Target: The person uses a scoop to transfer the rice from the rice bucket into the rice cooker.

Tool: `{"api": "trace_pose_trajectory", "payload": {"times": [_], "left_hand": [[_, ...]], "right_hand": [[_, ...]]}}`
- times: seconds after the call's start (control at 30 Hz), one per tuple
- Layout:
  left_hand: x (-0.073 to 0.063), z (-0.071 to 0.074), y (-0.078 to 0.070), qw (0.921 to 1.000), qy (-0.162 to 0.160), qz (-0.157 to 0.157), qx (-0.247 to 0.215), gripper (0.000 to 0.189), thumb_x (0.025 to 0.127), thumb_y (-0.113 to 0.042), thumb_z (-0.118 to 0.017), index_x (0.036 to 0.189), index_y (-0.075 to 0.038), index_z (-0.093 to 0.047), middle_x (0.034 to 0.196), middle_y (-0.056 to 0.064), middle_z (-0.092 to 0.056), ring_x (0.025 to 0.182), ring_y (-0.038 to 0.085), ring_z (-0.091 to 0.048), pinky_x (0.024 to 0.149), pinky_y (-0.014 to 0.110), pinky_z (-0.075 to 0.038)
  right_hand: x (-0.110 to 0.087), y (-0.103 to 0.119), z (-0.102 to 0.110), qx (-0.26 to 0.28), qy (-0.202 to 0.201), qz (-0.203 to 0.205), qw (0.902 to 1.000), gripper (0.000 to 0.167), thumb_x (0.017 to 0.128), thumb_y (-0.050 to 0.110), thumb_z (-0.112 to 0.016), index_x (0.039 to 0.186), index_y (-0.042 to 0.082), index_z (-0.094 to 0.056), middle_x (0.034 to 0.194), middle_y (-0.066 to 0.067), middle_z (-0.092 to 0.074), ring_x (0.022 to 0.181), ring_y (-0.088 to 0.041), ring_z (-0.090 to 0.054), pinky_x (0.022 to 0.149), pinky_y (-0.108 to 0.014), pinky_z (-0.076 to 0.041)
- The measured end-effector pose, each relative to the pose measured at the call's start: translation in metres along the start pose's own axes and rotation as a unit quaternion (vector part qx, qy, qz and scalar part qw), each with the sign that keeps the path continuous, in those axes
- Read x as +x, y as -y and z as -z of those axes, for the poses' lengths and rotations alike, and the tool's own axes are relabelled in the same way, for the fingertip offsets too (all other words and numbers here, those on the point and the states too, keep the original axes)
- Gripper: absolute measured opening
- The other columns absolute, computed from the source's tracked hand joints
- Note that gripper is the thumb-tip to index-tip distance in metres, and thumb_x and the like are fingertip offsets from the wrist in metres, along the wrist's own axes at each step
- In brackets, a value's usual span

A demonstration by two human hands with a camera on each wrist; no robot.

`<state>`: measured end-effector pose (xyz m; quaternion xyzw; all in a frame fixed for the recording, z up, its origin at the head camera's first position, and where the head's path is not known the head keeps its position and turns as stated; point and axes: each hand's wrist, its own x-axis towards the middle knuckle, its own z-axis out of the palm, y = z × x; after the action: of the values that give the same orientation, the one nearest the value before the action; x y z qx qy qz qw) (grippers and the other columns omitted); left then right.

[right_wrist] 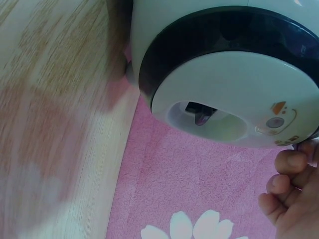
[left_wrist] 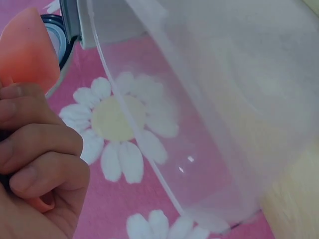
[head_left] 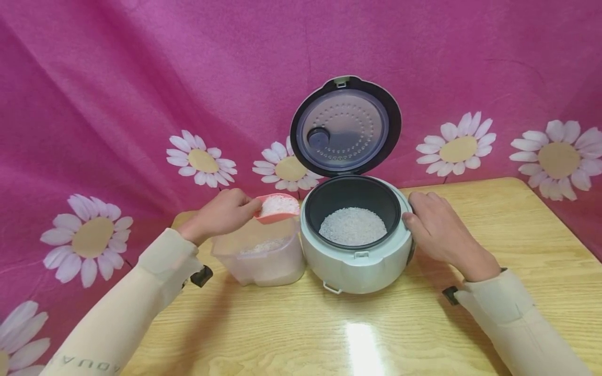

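My left hand [head_left: 224, 211] grips the handle of a coral-red scoop [head_left: 274, 219] heaped with white rice. The scoop is held level over the back of a translucent plastic bin [head_left: 282, 269], which has more rice in its bottom. In the left wrist view, curled fingers [left_wrist: 47, 142] wrap the handle below the scoop's bowl [left_wrist: 30, 55]. Right of the bin stands a pale rice cooker [head_left: 355, 272], and rice [head_left: 352, 226] lies in its dark inner pot. My right hand [head_left: 435, 227] holds the cooker's right edge, thumb at the rim; the right wrist view shows its fingers bent there.
The cooker's round lid [head_left: 348, 125] stands raised at the back. Behind the wooden table [head_left: 291, 334] hangs a pink cloth [head_left: 226, 68] with large daisies. Bin and cooker stand close side by side. On the cooker's side is a recessed socket [right_wrist: 227, 127].
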<state>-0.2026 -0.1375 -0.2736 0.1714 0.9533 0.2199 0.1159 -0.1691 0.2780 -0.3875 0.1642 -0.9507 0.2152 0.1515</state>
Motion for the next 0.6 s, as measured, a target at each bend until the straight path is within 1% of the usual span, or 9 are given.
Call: {"api": "trace_pose_trajectory", "payload": {"times": [0.07, 0.27, 0.4, 0.6], "left_hand": [[0.004, -0.001, -0.007, 1.0, 0.002, -0.005, 0.005, 0.046, 0.1, -0.029, -0.049, 0.056, -0.017, -0.046, 0.053, -0.006, -0.03, 0.048, 0.012, -0.027, 0.05, 0.025, -0.025], [0.017, -0.005, -0.025, 0.9995, 0.015, -0.017, 0.021, 0.041, 0.099, -0.029, -0.05, 0.062, -0.014, -0.06, 0.054, -0.004, -0.036, 0.048, 0.014, -0.033, 0.049, 0.024, -0.028], [0.023, -0.007, -0.032, 0.9985, 0.016, -0.03, 0.043, 0.04, 0.099, -0.03, -0.052, 0.063, -0.014, -0.06, 0.055, -0.003, -0.04, 0.05, 0.014, -0.036, 0.05, 0.024, -0.03], [0.03, -0.008, -0.038, 0.9951, 0.012, -0.061, 0.076, 0.041, 0.1, -0.029, -0.052, 0.064, -0.013, -0.061, 0.056, -0.005, -0.042, 0.051, 0.012, -0.038, 0.052, 0.025, -0.032]], "right_hand": [[0.0, -0.001, -0.001, -0.001, -0.006, 0.005, 1.0, 0.016, 0.096, 0.02, -0.052, 0.104, 0.007, -0.055, 0.084, -0.006, -0.052, 0.084, -0.022, -0.045, 0.074, -0.038, -0.038], [0.0, -0.002, -0.001, -0.002, -0.011, 0.014, 0.9998, 0.013, 0.095, 0.019, -0.052, 0.102, 0.008, -0.054, 0.082, -0.005, -0.051, 0.083, -0.021, -0.044, 0.073, -0.037, -0.036], [0.0, -0.001, 0.001, 0.001, -0.005, 0.01, 0.9999, 0.014, 0.095, 0.021, -0.053, 0.103, 0.008, -0.054, 0.084, -0.005, -0.052, 0.084, -0.021, -0.045, 0.074, -0.037, -0.038], [0.0, -0.001, 0.001, 0.001, -0.002, 0.009, 1.0, 0.016, 0.095, 0.021, -0.053, 0.104, 0.008, -0.054, 0.085, -0.006, -0.052, 0.085, -0.022, -0.045, 0.074, -0.037, -0.038]]}}
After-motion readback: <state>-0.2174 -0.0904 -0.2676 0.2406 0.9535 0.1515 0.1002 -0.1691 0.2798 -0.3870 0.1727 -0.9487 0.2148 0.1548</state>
